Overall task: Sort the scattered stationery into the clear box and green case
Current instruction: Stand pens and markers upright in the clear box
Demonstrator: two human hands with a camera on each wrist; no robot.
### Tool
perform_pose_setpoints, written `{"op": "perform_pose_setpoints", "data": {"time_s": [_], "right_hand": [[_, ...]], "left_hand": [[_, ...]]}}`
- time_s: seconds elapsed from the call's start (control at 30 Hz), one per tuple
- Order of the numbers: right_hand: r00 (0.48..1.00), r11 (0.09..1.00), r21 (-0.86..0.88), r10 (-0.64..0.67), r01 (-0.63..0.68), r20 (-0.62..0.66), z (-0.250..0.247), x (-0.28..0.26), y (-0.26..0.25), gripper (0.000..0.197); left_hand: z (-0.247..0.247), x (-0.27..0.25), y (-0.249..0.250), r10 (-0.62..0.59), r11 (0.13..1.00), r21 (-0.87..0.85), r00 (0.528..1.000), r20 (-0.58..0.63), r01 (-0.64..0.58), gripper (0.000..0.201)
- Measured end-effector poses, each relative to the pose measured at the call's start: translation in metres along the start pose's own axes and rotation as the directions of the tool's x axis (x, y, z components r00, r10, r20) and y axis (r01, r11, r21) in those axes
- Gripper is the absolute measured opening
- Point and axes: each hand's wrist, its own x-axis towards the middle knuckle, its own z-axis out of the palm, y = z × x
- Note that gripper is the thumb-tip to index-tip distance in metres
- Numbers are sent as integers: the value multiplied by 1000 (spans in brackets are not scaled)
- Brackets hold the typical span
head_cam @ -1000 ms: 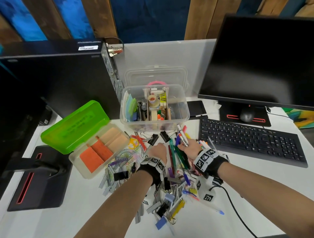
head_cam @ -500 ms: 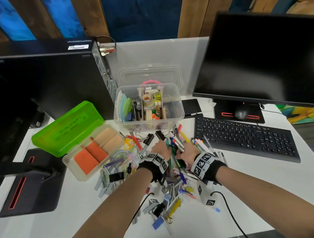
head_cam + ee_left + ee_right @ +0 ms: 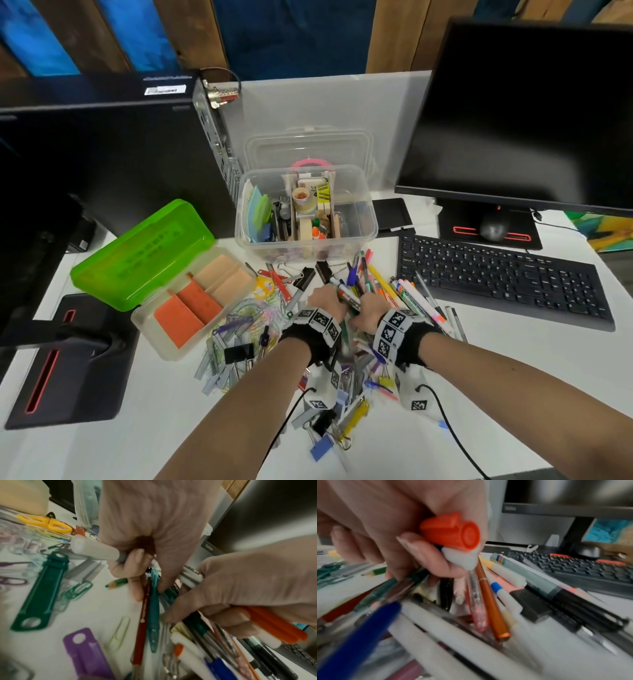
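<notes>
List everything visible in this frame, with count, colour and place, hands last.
clear box: one, transparent, table centre back, lid off behind it, holding tape rolls and notes.
green case: one, lid open, orange and peach pads inside, left of the box.
pens and markers: many, mixed colours, heaped in front of the box.
clips: many, mixed colours, scattered beside the case.
keyboard: one, black, right.
monitor: one, black, right rear.
computer tower: one, black, left rear.
left hand: grips a grey marker.
right hand: grips an orange-capped marker.
</notes>
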Motion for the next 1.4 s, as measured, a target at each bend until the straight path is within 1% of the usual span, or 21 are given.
{"op": "perform_pose_setpoints", "data": {"time_s": [0.1,0.2,0.23,0.27,0.33,0.4,0.43,0.47,0.57,0.63,0.7,0.77,0.83,0.9,0.97,1.03,1.1,1.2,1.23,1.33,1.4], "right_hand": [[998,983,183,-14,1,67,-7,0,7,22],[993,970,240,-60,34,100,-14,-7,13,17],[991,963,266,-81,50,107,-17,-11,15,21],[989,950,307,-96,57,114,-21,-15,15,25],[982,912,406,-128,63,137,-33,-30,12,23],[972,879,473,-166,69,167,-45,-44,9,34],[973,863,501,-167,66,159,-50,-50,7,39],[973,828,557,-178,66,149,-54,-53,4,38],[958,669,737,-262,93,117,-60,-54,-7,31],[950,581,808,-297,98,98,-67,-55,-15,24],[944,502,857,-323,113,65,-75,-58,-24,17],[950,461,878,-310,129,24,-84,-58,-31,13],[960,425,893,-280,150,-28,-91,-52,-33,12],[959,391,908,-279,153,-41,-98,-49,-33,14],[949,387,909,-313,151,-25,-101,-49,-34,17],[942,398,907,-335,138,4,-102,-52,-36,16],[933,395,910,-359,122,31,-99,-54,-38,19],[931,402,908,-363,116,41,-94,-53,-41,44],[932,400,909,-361,114,42,-93,-53,-43,43],[941,378,921,-337,96,40,-93,-51,-46,20],[949,378,922,-312,85,40,-93,-49,-47,17]], "left_hand": [[-1,-1,-3,27,999,-43,1000,7,-27,30],[-8,-5,-9,7,994,-105,1000,18,-5,35],[-12,-7,-12,9,991,-137,1000,17,-7,36],[-17,-10,-15,14,983,-182,1000,18,-10,37],[-27,-15,-20,29,965,-263,999,20,-23,38],[-35,-21,-23,65,947,-314,998,8,-59,34],[-38,-23,-24,85,935,-346,996,2,-79,31],[-41,-25,-23,105,916,-390,994,-1,-97,29],[-52,-24,-18,142,831,-543,990,2,-118,31],[-59,-21,-11,156,768,-626,988,-21,-134,32],[-68,-20,-4,130,730,-670,990,-56,-134,29],[-79,-21,3,89,693,-708,990,-107,-138,26],[-90,-23,7,78,617,-765,982,-173,-184,27],[-102,-27,11,67,516,-814,960,-270,-265,26],[-116,-28,13,68,472,-801,921,-384,-369,15],[-130,-24,15,120,428,-775,879,-461,-465,14],[-139,-17,16,191,418,-760,866,-462,-498,17],[-142,-9,17,219,509,-706,867,-448,-493,15],[-141,-7,17,209,528,-690,863,-459,-495,16],[-141,-7,19,178,545,-698,877,-446,-465,21],[-141,-7,19,214,561,-689,885,-414,-459,24]]}}
